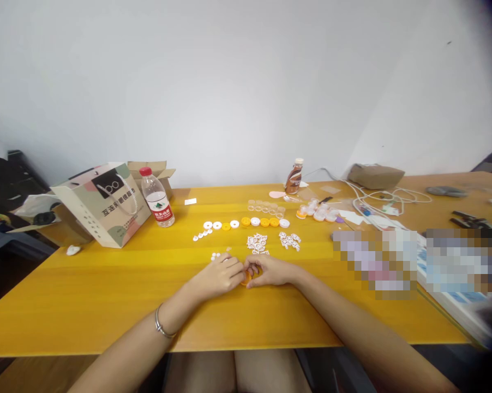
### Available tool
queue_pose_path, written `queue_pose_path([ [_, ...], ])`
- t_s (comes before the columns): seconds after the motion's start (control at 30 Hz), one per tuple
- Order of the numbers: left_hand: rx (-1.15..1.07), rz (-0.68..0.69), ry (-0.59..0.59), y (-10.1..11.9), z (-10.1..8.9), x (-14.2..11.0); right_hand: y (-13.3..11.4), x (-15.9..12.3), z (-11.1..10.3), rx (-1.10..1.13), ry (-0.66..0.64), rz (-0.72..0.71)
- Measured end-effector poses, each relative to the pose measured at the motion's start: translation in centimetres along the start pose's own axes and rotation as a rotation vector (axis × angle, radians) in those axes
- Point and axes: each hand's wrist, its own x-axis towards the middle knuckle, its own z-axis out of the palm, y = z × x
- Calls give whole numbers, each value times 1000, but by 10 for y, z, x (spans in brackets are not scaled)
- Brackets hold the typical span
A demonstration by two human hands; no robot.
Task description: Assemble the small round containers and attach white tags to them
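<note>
A: Bare forearms (137, 341), nearest the camera, converge over the yellow wooden surface (119, 289). What is held?
B: The right hand (268, 271) curls thumb and fingers around an orange round plastic piece (246, 280); the left hand (221, 274) bends against its left side, its own grip hidden.
A: And sound technique?
B: Probably a steady, level right-hand pinch with light left-hand pressure, clear of the white openwork plastic pieces (257, 243) just beyond the right hand.
</note>
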Motion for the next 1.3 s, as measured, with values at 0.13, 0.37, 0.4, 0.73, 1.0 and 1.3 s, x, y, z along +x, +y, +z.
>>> queue_pose_path([
  [0.13,30,36,3,0,-4,1,2,0,0,18,-2,-9],
  [0.37,-20,-6,16,0,2,0,1,0,-1,14,-4,1],
  [0.4,-37,-19,20,0,3,0,1,0,-1,15,-4,3],
  [0.73,-423,-390,92,-8,8,-3,0,-2,-1,6,10,18],
  [1.0,-453,-818,133,-42,24,-20,0,-2,-1,-1,10,26],
  [1.3,-409,-846,46,-43,34,-20,-5,-3,-2,-20,5,17],
])
